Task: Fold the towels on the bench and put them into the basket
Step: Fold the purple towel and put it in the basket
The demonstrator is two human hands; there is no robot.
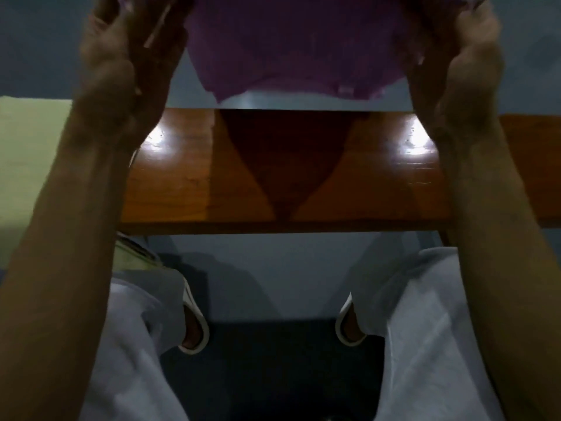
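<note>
Wooden bench (182, 183) across mid-frame. Right hand (467, 56) grips the towel (297, 47) at top; left hand (127, 62) blurred, hold unreadable. We should level the corners first.

purple towel (291, 47) top cut off | left grip (130, 53), right grip (469, 56) fingertips hidden or cut off

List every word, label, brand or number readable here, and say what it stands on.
No text can be read anywhere in this view.
Purple towel, held up by the left hand and right hand: a small pale patch near its lower edge, perhaps a tag, too blurred to read.
Bench: no markings visible.
</note>
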